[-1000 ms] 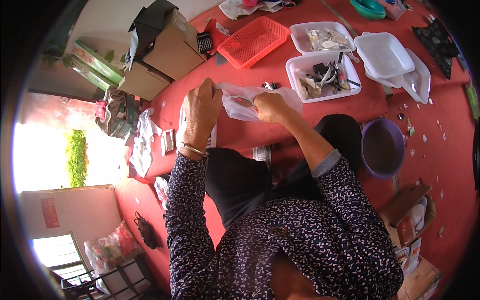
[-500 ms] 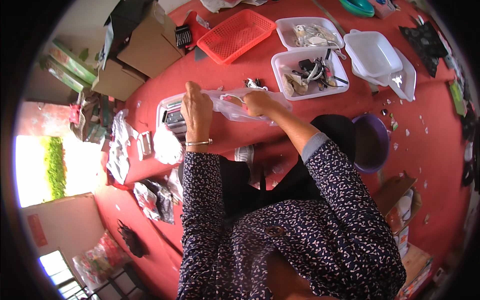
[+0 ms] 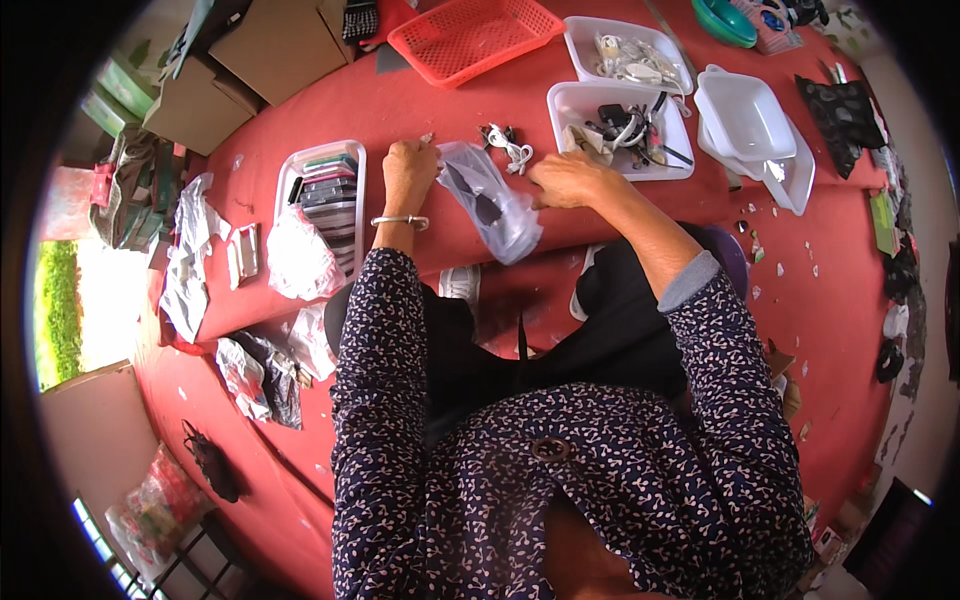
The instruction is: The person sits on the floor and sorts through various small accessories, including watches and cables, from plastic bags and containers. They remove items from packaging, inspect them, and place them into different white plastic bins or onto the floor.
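Note:
A clear plastic bag [image 3: 508, 228] is stretched out in front of me, with a dark item [image 3: 487, 208] showing inside it. My left hand [image 3: 408, 172] is closed on the bag's upper left end. Bent and pressed together, the fingers of my right hand [image 3: 578, 182] pinch the bag's right edge. Just beyond the bag lies a bundle of white cable [image 3: 515, 150] on the red surface. To the left of my left hand, a white tray [image 3: 361, 200] holds a row of phone-like flat items [image 3: 328, 195], with a crumpled white plastic bag [image 3: 300, 255] over its near corner.
A white bin [image 3: 660, 172] of dark cables and adapters sits beyond my right hand. Behind it stands another white bin [image 3: 580, 45] with pale cables. A red basket [image 3: 475, 45], stacked white bins [image 3: 745, 115] and a purple basin [image 3: 735, 255] surround the work area on the red surface [image 3: 440, 110].
The plastic bag has swung down from nearly level to a slant, and its dark content now shows. My right hand has moved rightward, and the whole view has shifted.

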`<state>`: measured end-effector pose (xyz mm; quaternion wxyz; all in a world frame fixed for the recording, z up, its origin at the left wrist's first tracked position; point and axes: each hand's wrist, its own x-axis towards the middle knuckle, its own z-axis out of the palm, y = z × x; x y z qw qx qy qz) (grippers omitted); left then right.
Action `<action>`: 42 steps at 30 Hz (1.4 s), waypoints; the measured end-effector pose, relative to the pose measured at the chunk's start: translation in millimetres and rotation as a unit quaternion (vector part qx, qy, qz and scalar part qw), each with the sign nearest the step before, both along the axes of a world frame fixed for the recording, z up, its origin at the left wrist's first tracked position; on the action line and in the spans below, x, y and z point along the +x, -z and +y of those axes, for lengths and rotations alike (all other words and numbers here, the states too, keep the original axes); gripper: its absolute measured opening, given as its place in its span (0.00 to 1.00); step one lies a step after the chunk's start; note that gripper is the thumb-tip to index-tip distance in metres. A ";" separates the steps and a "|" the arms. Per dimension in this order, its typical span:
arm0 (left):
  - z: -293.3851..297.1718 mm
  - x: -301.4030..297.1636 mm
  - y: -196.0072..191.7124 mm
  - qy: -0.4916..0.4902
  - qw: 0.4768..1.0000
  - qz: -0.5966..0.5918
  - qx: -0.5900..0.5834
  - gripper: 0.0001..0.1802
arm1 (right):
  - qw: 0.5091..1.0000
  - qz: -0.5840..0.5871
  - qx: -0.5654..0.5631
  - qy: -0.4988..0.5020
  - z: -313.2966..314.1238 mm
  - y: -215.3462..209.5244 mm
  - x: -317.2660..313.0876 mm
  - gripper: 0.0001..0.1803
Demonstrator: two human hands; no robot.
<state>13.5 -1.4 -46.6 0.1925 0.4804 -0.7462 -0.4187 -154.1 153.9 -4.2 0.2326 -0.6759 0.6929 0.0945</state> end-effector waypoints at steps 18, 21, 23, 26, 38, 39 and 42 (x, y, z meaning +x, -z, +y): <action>8.6 -6.4 -14.2 -0.006 0.998 0.044 0.047 0.13 | 0.972 -0.033 -0.234 0.000 -5.0 136.8 121.1 0.17; 4.7 -3.9 -15.0 -0.003 0.999 0.013 -0.037 0.13 | 0.977 -0.058 -0.194 -0.070 3.3 116.4 104.7 0.07; 1.6 1.9 -21.6 0.017 0.989 -0.029 -0.145 0.14 | 0.984 -0.089 -0.100 -0.114 -0.2 83.4 93.5 0.07; 1.0 6.6 -33.1 0.022 0.975 -0.054 -0.215 0.15 | 0.945 -0.298 -0.112 -0.069 5.0 18.6 47.3 0.07; -0.8 10.8 -50.7 -0.037 0.840 0.342 0.419 0.10 | 0.821 -0.434 -0.359 0.092 -4.9 -40.4 -2.6 0.05; 7.6 9.5 -55.0 0.074 0.839 0.338 0.420 0.17 | 0.846 -0.397 -0.342 0.093 -5.3 -48.7 2.9 0.05; 59.1 -18.1 -88.1 0.211 0.897 0.240 0.304 0.24 | 0.872 -0.314 -0.370 0.069 -14.5 -41.7 14.4 0.07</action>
